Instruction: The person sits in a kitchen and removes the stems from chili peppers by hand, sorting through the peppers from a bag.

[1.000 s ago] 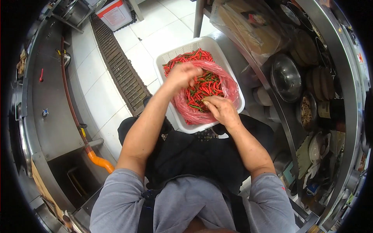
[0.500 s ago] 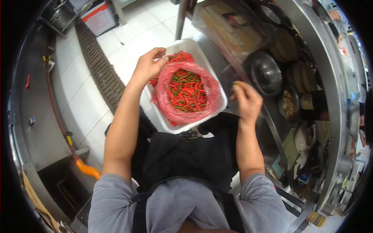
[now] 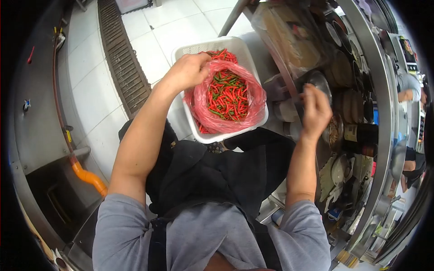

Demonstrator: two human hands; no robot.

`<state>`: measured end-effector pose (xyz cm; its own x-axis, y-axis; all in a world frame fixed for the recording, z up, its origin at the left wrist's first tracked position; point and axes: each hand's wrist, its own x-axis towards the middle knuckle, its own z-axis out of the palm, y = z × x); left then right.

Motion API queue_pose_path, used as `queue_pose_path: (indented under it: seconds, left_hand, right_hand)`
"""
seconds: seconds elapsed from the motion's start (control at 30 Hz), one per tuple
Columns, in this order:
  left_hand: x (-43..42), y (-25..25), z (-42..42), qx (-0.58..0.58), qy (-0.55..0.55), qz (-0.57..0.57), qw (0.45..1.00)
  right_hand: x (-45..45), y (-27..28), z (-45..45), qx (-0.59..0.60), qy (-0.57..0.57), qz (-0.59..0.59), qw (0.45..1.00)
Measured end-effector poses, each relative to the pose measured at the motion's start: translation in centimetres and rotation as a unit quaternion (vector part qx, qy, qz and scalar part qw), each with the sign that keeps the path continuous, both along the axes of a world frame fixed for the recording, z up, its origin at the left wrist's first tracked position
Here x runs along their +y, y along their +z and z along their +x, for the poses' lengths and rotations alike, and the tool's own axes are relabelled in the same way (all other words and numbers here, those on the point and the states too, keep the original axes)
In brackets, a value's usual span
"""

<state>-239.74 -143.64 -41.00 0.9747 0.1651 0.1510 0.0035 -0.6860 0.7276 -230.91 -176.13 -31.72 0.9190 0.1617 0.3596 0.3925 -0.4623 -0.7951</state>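
Observation:
In front of my lap a white plastic basket (image 3: pixel 181 49) holds an open red plastic bag (image 3: pixel 258 97). Small red and green chillies (image 3: pixel 228 97) fill the bag, and more red chillies (image 3: pixel 223 55) lie outside it in the basket's far part. My left hand (image 3: pixel 192 70) is at the bag's far left rim, fingers curled inward; what they pinch is hidden. Off to the basket's right, my right hand (image 3: pixel 315 110) is raised beside the shelf with its fingers bent together. Anything between those fingertips is too small to make out.
A metal shelf unit (image 3: pixel 382 77) with bowls, pans and bagged goods stands close on the right. To the left run a floor drain grate (image 3: pixel 120 58) and a steel cabinet (image 3: pixel 38 99) with an orange hose (image 3: pixel 88 176). Another person's arm (image 3: pixel 405 95) shows at far right.
My right hand has moved right and up, away from the basket toward the shelf. My left hand has curled its fingers at the bag's rim. The camera view has shifted.

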Motion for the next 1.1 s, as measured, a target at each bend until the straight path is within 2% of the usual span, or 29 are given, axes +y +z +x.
queue_pose_path:
  seconds: [0.07, 0.1, 0.13, 0.23, 0.4, 0.5, 0.63, 0.7, 0.73, 0.8, 0.83, 0.87, 0.9, 0.97, 1.0, 1.07, 1.1]
  left_hand:
    - [-0.3, -0.3, 0.1, 0.004, -0.011, 0.016, 1.000]
    - [-0.5, -0.5, 0.1, 0.021, -0.029, 0.031, 0.999]
    - [-0.7, -0.6, 0.2, 0.038, -0.046, 0.047, 0.997]
    - [-0.9, -0.1, 0.1, 0.081, -0.052, 0.043, 0.994]
    - [-0.7, 0.0, 0.0, 0.093, -0.052, 0.041, 0.993]
    - [-1.0, -0.6, 0.4, 0.102, -0.053, 0.050, 0.992]
    - [-1.7, -1.1, 0.9, 0.097, -0.074, 0.062, 0.991]
    - [-2.1, -1.4, 0.9, 0.086, -0.077, 0.077, 0.990]
    - [-2.4, -1.6, 0.9, 0.079, -0.083, 0.077, 0.990]
    - [-3.0, -2.1, 1.2, 0.073, -0.093, 0.078, 0.990]
    - [-3.3, -2.5, 1.4, 0.010, -0.100, 0.066, 0.993]
    - [-3.5, -2.9, 1.6, -0.053, -0.108, 0.053, 0.991]
    - [-3.9, -2.3, 1.7, -0.051, -0.110, 0.055, 0.991]
    - [-5.0, -1.3, 1.9, 0.098, -0.136, -0.078, 0.983]
    - [-5.4, -1.7, 2.0, 0.101, -0.138, -0.076, 0.982]
    - [-6.4, -2.9, 2.3, 0.134, -0.160, -0.164, 0.964]
    - [-6.7, -2.0, 2.3, 0.150, -0.147, -0.140, 0.968]
  right_hand:
    - [2.3, -2.5, -0.5, -0.073, 0.149, -0.192, 0.967]
    - [3.2, -4.7, -0.4, -0.049, 0.196, -0.208, 0.957]
    - [4.4, -6.1, -0.8, 0.031, 0.207, -0.215, 0.954]
    - [5.7, -11.0, -0.2, -0.011, 0.243, -0.332, 0.912]
    - [7.2, -13.9, -2.5, 0.014, 0.291, -0.276, 0.916]
    - [7.9, -13.5, -3.7, 0.065, 0.277, -0.342, 0.896]
    - [8.1, -14.7, -3.1, 0.064, 0.295, -0.330, 0.894]
    - [7.6, -15.0, -2.2, 0.080, 0.257, -0.230, 0.935]
    - [7.3, -15.1, -1.7, 0.082, 0.257, -0.228, 0.936]
    - [6.9, -14.9, -1.1, 0.220, 0.214, -0.133, 0.942]
    - [6.8, -14.5, -1.1, 0.319, 0.206, -0.073, 0.922]
    - [6.7, -14.1, -1.2, 0.320, 0.204, -0.069, 0.923]
    - [6.8, -13.9, -1.2, 0.349, 0.210, -0.042, 0.912]
    - [6.9, -13.2, -1.6, 0.379, 0.215, -0.011, 0.900]
    - [7.1, -12.6, -2.0, 0.402, 0.217, 0.019, 0.889]
    - [7.2, -11.9, -2.4, 0.425, 0.220, 0.050, 0.877]
    - [7.1, -11.8, -2.4, 0.434, 0.227, 0.050, 0.871]
